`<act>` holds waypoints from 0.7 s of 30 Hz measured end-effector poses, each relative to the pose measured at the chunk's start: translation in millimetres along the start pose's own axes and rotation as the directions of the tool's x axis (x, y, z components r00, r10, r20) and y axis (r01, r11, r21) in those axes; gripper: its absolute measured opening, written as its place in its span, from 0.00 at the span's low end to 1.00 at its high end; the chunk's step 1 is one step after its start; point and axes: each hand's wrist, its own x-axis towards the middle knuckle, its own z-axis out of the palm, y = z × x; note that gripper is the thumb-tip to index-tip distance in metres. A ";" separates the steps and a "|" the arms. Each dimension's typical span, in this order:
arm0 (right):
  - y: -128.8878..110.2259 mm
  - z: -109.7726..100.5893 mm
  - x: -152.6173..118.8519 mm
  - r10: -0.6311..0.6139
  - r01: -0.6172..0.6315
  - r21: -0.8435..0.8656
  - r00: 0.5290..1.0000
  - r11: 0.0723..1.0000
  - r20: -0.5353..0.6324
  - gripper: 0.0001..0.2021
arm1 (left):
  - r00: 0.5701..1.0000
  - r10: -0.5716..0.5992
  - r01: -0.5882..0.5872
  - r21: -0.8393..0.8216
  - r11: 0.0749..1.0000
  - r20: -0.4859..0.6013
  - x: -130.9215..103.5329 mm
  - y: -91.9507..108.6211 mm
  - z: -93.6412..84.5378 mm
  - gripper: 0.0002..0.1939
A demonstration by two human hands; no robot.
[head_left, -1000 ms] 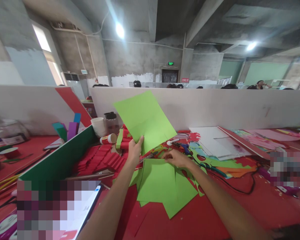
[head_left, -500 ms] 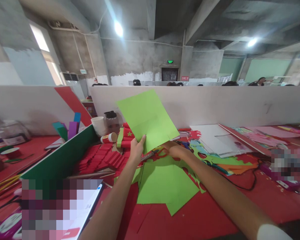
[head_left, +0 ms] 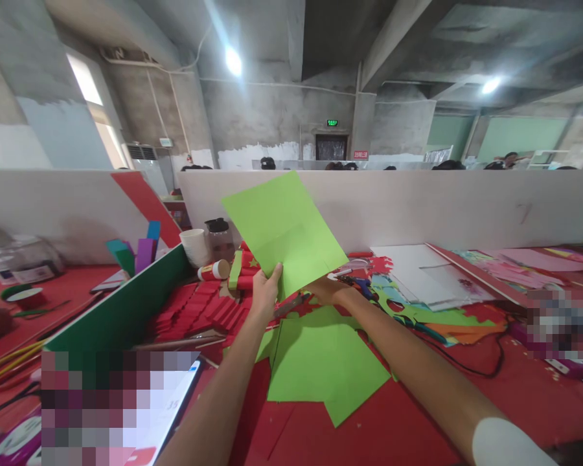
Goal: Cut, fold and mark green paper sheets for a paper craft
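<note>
My left hand [head_left: 268, 288] is closed on the lower edge of a light green paper sheet [head_left: 286, 233], its thumb on the near face. The sheet stands tilted above the table. My right hand [head_left: 326, 292] is low beside the sheet's lower right corner, over tools and scraps. Its fingers are mostly hidden, so I cannot see what they grip. Dark blades, apparently of scissors [head_left: 294, 303], show just left of it. More green sheets [head_left: 325, 369] lie overlapping on the red table below both hands.
Folded red paper pieces [head_left: 187, 307], a cup stack [head_left: 195, 247] and a lidded jug [head_left: 218, 239] stand left, beside a green divider [head_left: 121, 301]. Cut green scraps [head_left: 432, 312] and white sheets [head_left: 418, 272] lie right. A phone [head_left: 170, 414] is front left. A white partition [head_left: 418, 204] runs behind.
My right hand has shifted slightly left and now covers an orange-red handle that showed before. The held green sheet stays nearly in place in my left hand. The view has tipped a little.
</note>
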 end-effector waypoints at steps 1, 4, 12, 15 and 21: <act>1.3 -1.7 -0.9 0.022 -0.022 -0.011 1.000 1.000 0.009 0.27 | 1.000 0.004 -0.004 0.000 1.000 -0.011 0.6 0.6 -0.2 0.12; 7.2 -9.5 -5.5 0.077 -0.076 -0.028 0.997 0.997 0.022 0.23 | 0.999 0.000 0.001 0.020 1.000 -0.050 1.5 2.7 -0.7 0.12; 9.7 -41.0 -66.8 0.143 -0.143 0.014 0.989 0.990 -0.025 0.21 | 0.989 0.002 0.016 0.117 0.993 -0.150 -0.9 7.9 -2.6 0.12; 1.6 -41.5 -95.1 0.157 -0.160 0.135 0.987 0.978 0.033 0.26 | 0.986 0.047 -0.035 0.079 0.996 -0.161 2.6 6.1 -4.4 0.13; -13.2 -27.8 -117.4 0.170 -0.156 0.473 0.985 0.867 0.013 0.19 | 0.982 0.100 -0.088 0.079 0.993 -0.162 8.2 1.8 -8.5 0.16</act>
